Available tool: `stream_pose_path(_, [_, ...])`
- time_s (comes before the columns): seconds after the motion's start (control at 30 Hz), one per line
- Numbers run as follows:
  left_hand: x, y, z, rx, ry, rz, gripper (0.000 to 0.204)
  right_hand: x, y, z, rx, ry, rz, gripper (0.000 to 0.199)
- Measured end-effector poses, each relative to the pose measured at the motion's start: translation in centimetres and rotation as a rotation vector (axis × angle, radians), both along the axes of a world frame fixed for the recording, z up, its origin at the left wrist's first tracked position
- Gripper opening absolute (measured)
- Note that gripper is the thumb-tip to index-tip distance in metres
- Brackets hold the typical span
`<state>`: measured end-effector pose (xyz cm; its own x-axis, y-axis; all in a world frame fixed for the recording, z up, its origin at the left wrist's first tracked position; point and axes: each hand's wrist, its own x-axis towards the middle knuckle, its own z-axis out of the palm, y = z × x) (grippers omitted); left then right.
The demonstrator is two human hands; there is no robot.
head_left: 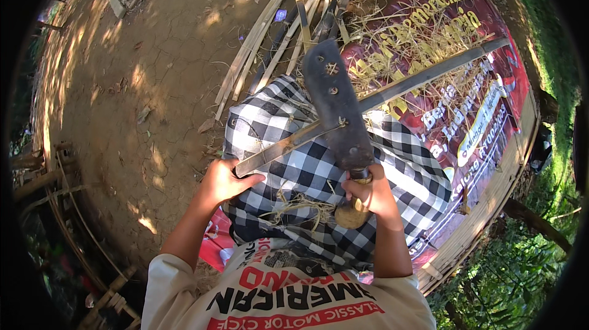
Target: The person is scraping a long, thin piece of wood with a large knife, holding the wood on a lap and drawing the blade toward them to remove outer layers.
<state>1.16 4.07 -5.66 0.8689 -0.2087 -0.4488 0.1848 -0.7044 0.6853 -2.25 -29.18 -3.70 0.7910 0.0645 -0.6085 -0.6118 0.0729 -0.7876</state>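
My right hand [370,192] is wrapped around the wooden handle of a machete [334,100], whose broad dark blade has several holes and points away from me. Under the blade runs a long bamboo strip [423,76], slanting from near left to far right. Its near end is gripped by my left hand [226,182], the thumb along it. Whether the blade touches the strip or hovers over it I cannot tell. A black-and-white checked cloth [276,106] covers my lap beneath both. Some thin shavings [300,210] lie on the cloth.
Several split bamboo strips [261,35] lie in a pile on the bare earth [165,54] ahead. To the right, a dark red printed banner [509,103] is strewn with pale shavings [392,47]. A bamboo platform edge [491,207] borders green plants [515,275].
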Motion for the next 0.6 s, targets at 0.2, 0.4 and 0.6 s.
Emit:
stream_pose_path(0.2, [0.2, -0.2, 0.6, 0.042, -0.040, -0.033, 0.044, -0.5, 2.8, -1.0, -0.048, -0.001, 0.109, 0.009])
stream_pose_path(0.4, [0.4, -0.4, 0.4, 0.017, 0.058, 0.012, 0.045, -0.1, 2.4, -0.4, 0.035, 0.037, 0.086, 0.008])
stream_pose_path(0.6, [0.0, -0.7, 1.0, -0.017, -0.035, 0.001, 0.044, -0.3, 2.9, -0.6, 0.007, 0.033, 0.183, 0.008])
